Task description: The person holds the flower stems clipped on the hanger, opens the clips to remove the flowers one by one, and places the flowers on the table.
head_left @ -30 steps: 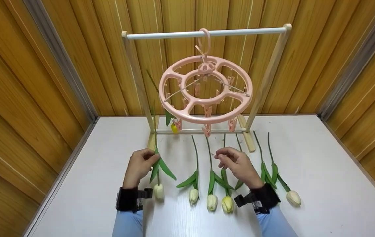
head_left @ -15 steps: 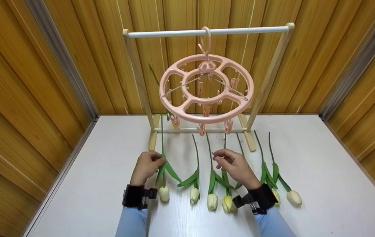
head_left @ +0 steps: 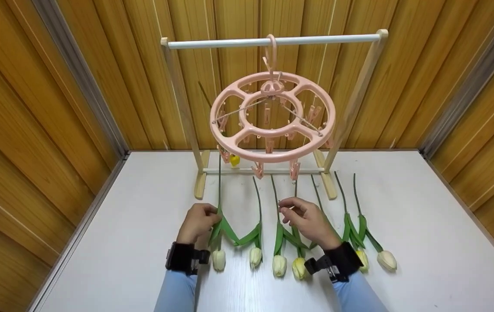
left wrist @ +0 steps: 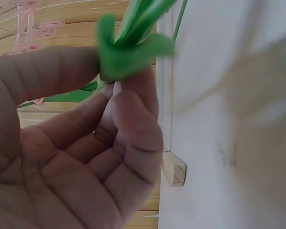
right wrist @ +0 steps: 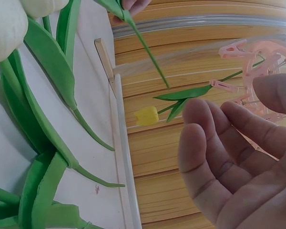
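Note:
My left hand [head_left: 199, 221] pinches a white tulip [head_left: 218, 260] by the stem where its green leaves begin. The bloom points towards me and the stem runs up and away. In the left wrist view, thumb and fingertips meet around the green leaf base [left wrist: 128, 57]. My right hand [head_left: 310, 221] hovers over the middle of the tulip row, fingers loosely curled and holding nothing. Beyond both hands hangs a round pink clip hanger [head_left: 268, 157]. A yellow tulip [right wrist: 147, 116] hangs bloom-down from one of its clips [right wrist: 224, 86].
Several tulips lie in a row on the white table [head_left: 134, 242], including a white one [head_left: 255, 257], another white one [head_left: 279, 265] and a yellow one [head_left: 299, 268]. A wooden stand with a white rod [head_left: 325, 40] carries the hanger. Wood-look walls [head_left: 34, 130] surround the table.
My left hand has moved right with the white tulip, towards the neighbouring one. The hanger has turned slightly, its front clips shifting left. My right hand has barely moved.

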The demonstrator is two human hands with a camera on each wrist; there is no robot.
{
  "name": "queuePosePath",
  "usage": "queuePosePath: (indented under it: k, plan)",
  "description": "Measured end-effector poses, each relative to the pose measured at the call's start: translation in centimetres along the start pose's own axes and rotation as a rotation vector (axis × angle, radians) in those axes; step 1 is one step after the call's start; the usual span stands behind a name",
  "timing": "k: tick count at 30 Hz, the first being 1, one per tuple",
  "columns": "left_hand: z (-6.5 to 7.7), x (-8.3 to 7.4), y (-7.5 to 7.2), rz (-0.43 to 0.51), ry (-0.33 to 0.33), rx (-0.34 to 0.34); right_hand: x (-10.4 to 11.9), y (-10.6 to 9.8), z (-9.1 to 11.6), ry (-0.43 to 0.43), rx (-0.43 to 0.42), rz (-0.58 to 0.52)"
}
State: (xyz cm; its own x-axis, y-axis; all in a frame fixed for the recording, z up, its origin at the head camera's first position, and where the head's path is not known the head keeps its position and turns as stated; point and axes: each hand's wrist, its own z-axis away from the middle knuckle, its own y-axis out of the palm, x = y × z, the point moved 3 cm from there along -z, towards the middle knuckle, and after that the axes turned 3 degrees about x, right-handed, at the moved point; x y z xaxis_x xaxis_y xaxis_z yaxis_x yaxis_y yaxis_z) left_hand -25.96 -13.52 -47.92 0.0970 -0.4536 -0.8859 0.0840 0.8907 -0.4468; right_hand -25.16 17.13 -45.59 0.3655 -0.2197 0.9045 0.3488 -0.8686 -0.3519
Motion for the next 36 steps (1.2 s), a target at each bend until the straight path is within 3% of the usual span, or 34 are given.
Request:
queuePosePath:
  k: [22,36]
  plan:
    - [-0.7,1.1,2.3,-0.116,-0.005,0.101,0.0,0.1,0.0,-0.02,-0.007,0.015]
    - [-1.1,1.3,2.8,-0.177,0.001,0.122,-0.3,0.4,-0.2,-0.04,0.015,-0.03]
